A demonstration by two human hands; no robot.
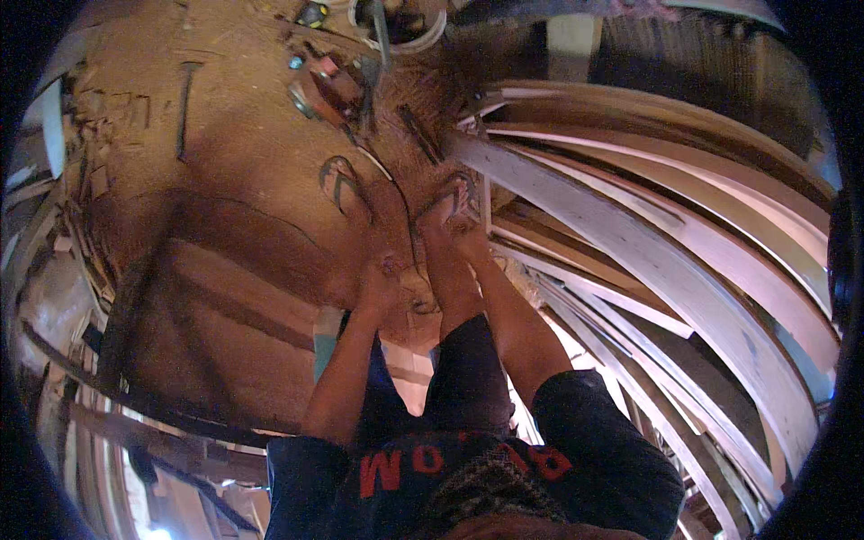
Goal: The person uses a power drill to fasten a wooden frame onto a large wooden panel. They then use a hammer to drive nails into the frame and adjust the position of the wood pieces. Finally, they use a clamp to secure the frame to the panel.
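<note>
Both my arms hang down in front of my legs above a brown floor. My left hand [384,273] is low by my left shin; its fingers blur into the dim brown behind them. Further forward, my right hand [463,236] is beside my right lower leg, close to the ends of the stacked boards [630,216]. Its fingers do not show distinctly, and I cannot make out anything held in either hand. A thin dark cord [412,225] runs between my feet, which wear flip-flops [340,184].
Long boards fill the right side, some reaching back past me. Ahead on the floor lies a reddish power tool [326,97]. A long, thin dark tool [185,112] lies at the front left, with wood scraps [94,162] beyond. A large brown panel [216,333] is at my left.
</note>
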